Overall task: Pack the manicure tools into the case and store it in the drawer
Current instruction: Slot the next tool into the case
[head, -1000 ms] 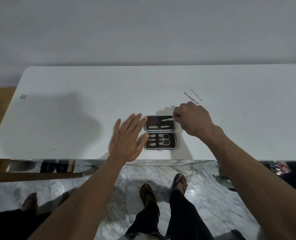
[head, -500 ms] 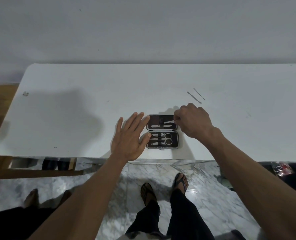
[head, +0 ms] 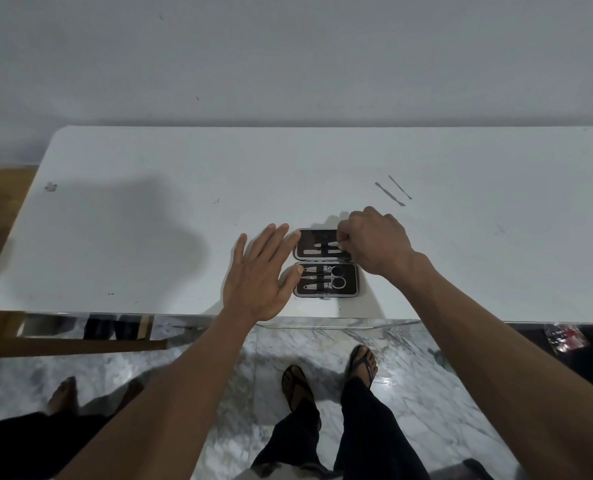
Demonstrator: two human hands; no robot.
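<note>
- Lying open on the white table [head: 149,237], close to its near edge, the manicure case [head: 326,264] is seen with both dark-lined halves facing up, the hinge running from 9 o'clock to 3 o'clock between them.
- In the near half, small scissors [head: 333,281] and two clipper-like tools [head: 314,278] are seated side by side; their exact kind is too small to be told.
- In the far half, two slim silver tools [head: 322,247] are laid roughly along the 9-to-3 line.
- The right hand [head: 374,244] is placed over the 3 o'clock end of the far half, its fingers curled and pinched together at the tip of the upper slim tool; whether that tool is truly clamped cannot be told, since the fingertips cover the contact.
- The left hand [head: 260,275] is held flat with fingers spread apart at 9 o'clock of the case, nothing gripped; its fingertips and thumb are set against the case's left edge.
- Two thin metal sticks [head: 393,192] are left loose on the table at about 1 o'clock from the case, well apart from it and lying almost parallel, just beside each other.
- Below the table edge, sandalled feet [head: 329,379] on a marble floor [head: 409,410] are seen.
- No drawer is made out from this view.
</note>
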